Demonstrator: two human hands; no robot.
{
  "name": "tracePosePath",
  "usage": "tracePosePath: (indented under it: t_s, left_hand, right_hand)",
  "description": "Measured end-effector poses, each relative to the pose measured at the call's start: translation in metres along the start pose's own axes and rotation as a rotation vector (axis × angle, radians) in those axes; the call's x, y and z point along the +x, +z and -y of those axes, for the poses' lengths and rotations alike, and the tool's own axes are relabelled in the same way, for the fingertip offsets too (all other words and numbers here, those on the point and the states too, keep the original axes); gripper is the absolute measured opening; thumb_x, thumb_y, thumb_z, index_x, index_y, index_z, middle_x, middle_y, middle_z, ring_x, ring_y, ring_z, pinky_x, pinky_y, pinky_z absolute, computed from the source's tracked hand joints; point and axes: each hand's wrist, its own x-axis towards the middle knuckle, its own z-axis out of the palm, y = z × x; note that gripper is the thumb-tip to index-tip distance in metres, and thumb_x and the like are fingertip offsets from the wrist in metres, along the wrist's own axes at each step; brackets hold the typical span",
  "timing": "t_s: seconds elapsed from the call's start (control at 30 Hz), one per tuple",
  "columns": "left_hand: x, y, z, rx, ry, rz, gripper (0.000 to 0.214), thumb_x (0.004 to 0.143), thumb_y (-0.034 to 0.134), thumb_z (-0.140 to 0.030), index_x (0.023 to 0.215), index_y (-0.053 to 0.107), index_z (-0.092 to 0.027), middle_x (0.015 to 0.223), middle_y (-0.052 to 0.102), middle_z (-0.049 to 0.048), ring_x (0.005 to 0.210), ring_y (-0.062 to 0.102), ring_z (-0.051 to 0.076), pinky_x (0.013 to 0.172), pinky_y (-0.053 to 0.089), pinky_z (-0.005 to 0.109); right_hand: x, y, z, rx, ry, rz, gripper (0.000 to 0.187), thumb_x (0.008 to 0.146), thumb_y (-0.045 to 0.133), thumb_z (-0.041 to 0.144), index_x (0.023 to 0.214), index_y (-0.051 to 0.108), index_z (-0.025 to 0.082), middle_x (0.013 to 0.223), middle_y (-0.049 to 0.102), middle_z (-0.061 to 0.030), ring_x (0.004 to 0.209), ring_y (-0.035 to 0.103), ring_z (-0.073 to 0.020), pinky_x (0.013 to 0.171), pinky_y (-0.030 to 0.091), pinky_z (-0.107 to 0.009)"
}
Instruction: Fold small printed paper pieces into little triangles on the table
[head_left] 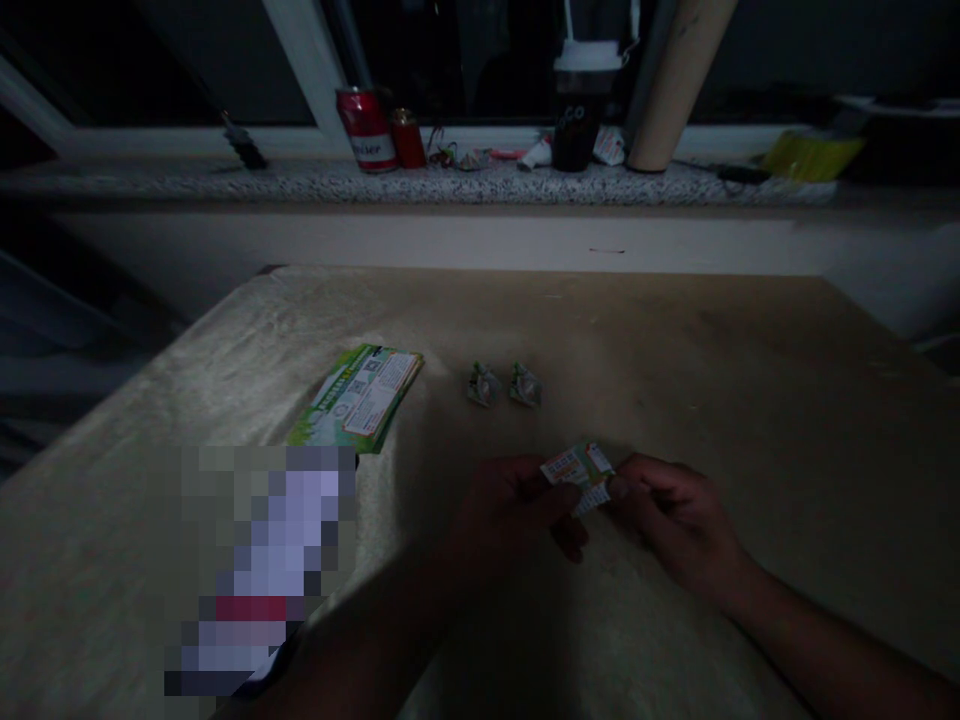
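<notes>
Both hands hold a small printed paper [581,472], white and green with rows of fine text, above the table. My left hand [517,505] grips its left side, thumb on the printed face. My right hand [671,510] pinches its right edge between thumb and fingers. Just beyond the hands, two small crumpled or folded pieces, a left one [481,384] and a right one [524,385], lie side by side in green and silvery white. A stack of green printed leaflets [364,395] rests to their left.
A blurred-out, phone-like bright object [281,550] lies left of my left forearm on the pale table [712,350]. Along the granite windowsill [300,182] stand a red can [366,130], a smaller red container [407,138], a dark lidded cup [581,115] and a cardboard tube [679,90].
</notes>
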Motion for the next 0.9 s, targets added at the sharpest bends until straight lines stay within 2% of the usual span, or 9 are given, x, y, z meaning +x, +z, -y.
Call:
tracePosePath:
  t_s: [0.1, 0.3, 0.5, 0.57, 0.7, 0.9]
  left_hand:
    - [0.0, 0.001, 0.0, -0.018, 0.008, -0.026, 0.034, 0.079, 0.08, -0.046, 0.078, 0.071, -0.013, 0.057, 0.068, 0.0016, 0.048, 0.061, 0.013, 0.052, 0.05, 0.025]
    - [0.001, 0.006, 0.002, -0.062, 0.046, 0.041, 0.034, 0.079, 0.079, -0.045, 0.086, 0.07, -0.013, 0.065, 0.068, 0.0019, 0.053, 0.063, 0.013, 0.054, 0.052, 0.025]
    - [0.001, 0.009, 0.003, -0.04, 0.086, -0.022, 0.029, 0.079, 0.078, -0.04, 0.082, 0.066, -0.014, 0.058, 0.061, -0.0023, 0.048, 0.055, 0.01, 0.05, 0.047, 0.022]
    - [0.0, 0.009, 0.004, -0.039, 0.102, -0.02, 0.031, 0.08, 0.078, -0.042, 0.086, 0.066, -0.014, 0.06, 0.062, -0.002, 0.05, 0.056, 0.011, 0.052, 0.048, 0.023]
    - [-0.001, 0.011, 0.01, -0.001, 0.173, 0.014, 0.035, 0.087, 0.073, -0.048, 0.086, 0.064, -0.014, 0.069, 0.063, 0.0001, 0.055, 0.059, 0.011, 0.054, 0.05, 0.023]
    - [-0.005, 0.01, 0.006, 0.068, 0.204, -0.008, 0.034, 0.089, 0.07, -0.047, 0.079, 0.061, -0.016, 0.065, 0.06, -0.0004, 0.055, 0.057, 0.012, 0.053, 0.047, 0.023]
  right_hand:
    - [0.001, 0.001, 0.0, -0.075, -0.069, -0.004, 0.042, 0.101, 0.059, 0.044, 0.067, 0.057, 0.019, 0.053, 0.039, 0.0058, 0.047, 0.034, -0.0093, 0.042, 0.027, -0.022]
    - [-0.001, 0.004, -0.001, -0.12, -0.115, 0.014, 0.038, 0.103, 0.055, 0.035, 0.069, 0.056, 0.019, 0.054, 0.039, 0.0058, 0.047, 0.037, -0.0096, 0.042, 0.03, -0.022]
    - [-0.002, 0.008, -0.001, -0.196, -0.141, 0.013, 0.036, 0.104, 0.054, 0.031, 0.07, 0.056, 0.019, 0.054, 0.041, 0.0058, 0.047, 0.037, -0.0095, 0.042, 0.029, -0.023]
    - [-0.002, 0.009, 0.001, -0.195, -0.153, 0.015, 0.035, 0.104, 0.053, 0.03, 0.071, 0.058, 0.019, 0.053, 0.045, 0.0051, 0.046, 0.039, -0.0094, 0.042, 0.03, -0.023]
    - [-0.001, 0.011, 0.005, -0.209, -0.199, 0.076, 0.031, 0.104, 0.053, 0.023, 0.076, 0.063, 0.018, 0.058, 0.062, 0.0005, 0.047, 0.053, -0.01, 0.045, 0.04, -0.022]
    - [0.0, 0.013, 0.006, -0.274, -0.303, 0.112, 0.027, 0.102, 0.054, 0.015, 0.077, 0.066, 0.018, 0.064, 0.07, -0.002, 0.051, 0.063, -0.011, 0.049, 0.045, -0.022]
